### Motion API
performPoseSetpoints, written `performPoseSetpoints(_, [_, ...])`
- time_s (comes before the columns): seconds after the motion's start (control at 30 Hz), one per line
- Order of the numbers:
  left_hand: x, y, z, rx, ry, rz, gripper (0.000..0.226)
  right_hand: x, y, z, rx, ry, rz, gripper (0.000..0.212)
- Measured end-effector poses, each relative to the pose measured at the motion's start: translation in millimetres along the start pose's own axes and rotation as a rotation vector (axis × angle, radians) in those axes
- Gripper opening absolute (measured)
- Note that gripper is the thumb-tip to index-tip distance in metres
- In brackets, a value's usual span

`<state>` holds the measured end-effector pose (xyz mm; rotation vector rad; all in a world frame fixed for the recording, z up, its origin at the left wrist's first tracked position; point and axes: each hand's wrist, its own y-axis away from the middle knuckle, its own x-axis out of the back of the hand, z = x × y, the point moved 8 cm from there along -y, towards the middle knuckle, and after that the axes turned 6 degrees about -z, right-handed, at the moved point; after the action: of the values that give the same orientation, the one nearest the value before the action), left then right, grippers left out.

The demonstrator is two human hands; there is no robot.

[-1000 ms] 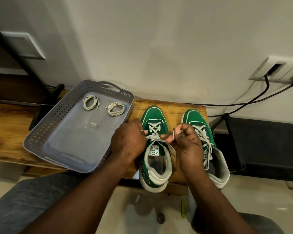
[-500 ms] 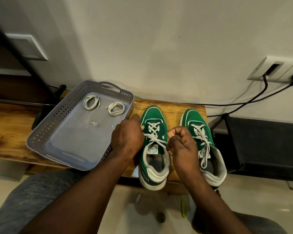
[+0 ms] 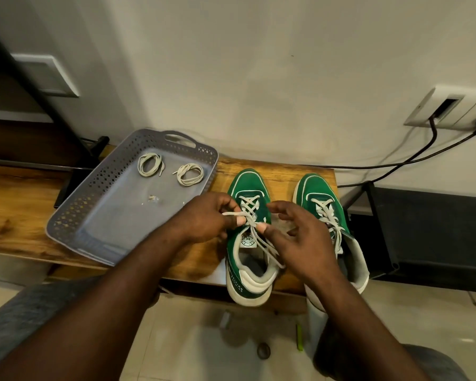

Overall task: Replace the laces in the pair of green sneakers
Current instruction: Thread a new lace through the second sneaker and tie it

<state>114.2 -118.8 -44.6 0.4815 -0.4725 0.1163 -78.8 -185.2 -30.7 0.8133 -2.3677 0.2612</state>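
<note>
Two green sneakers with white soles stand side by side on a wooden bench [image 3: 286, 171], toes to the wall. Over the left sneaker [image 3: 245, 185], my left hand [image 3: 204, 218] pinches a loop of its white lace [image 3: 249, 206] near the tongue. My right hand [image 3: 297, 235] hovers over the same shoe with fingers spread, its thumb tip touching the lace; loose lace ends trail toward the heel. The right sneaker [image 3: 316, 188] is laced, and my right wrist covers part of it. Two coiled off-white laces [image 3: 149, 165] [image 3: 190, 174] lie in a grey tray [image 3: 74, 215].
The grey perforated tray sits left of the shoes on the bench, with small scraps [image 3: 153, 199] inside. Black cables [image 3: 396, 163] run from a wall socket [image 3: 448, 105] at right. A dark rack [image 3: 423, 229] stands right of the bench. Small items lie on the tiled floor [image 3: 264, 350].
My right hand has opened from a closed pinch and spread its fingers. My left hand now holds a lace loop pulled out to the left. The lace ends have dropped toward the heel.
</note>
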Motion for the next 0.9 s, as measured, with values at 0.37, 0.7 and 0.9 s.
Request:
performPoseSetpoints(0.37, [3.9, 31.9, 28.7, -0.122, 0.061, 0.102, 0.007, -10.0, 4.5, -32.3, 0.114, 0.369, -0.043, 0.015])
performPoseSetpoints(0.7, [-28.3, 43.2, 7.1, 0.089, 0.192, 0.034, 0.015, -10.2, 12.3, -22.1, -0.017, -0.07, -0.178, 0.026])
performPoseSetpoints(0.9, [-39.9, 38.5, 11.6, 0.086, -0.083, 0.014, 0.026, -22.1, 15.9, -33.5, 0.028, -0.014, -0.261, 0.029])
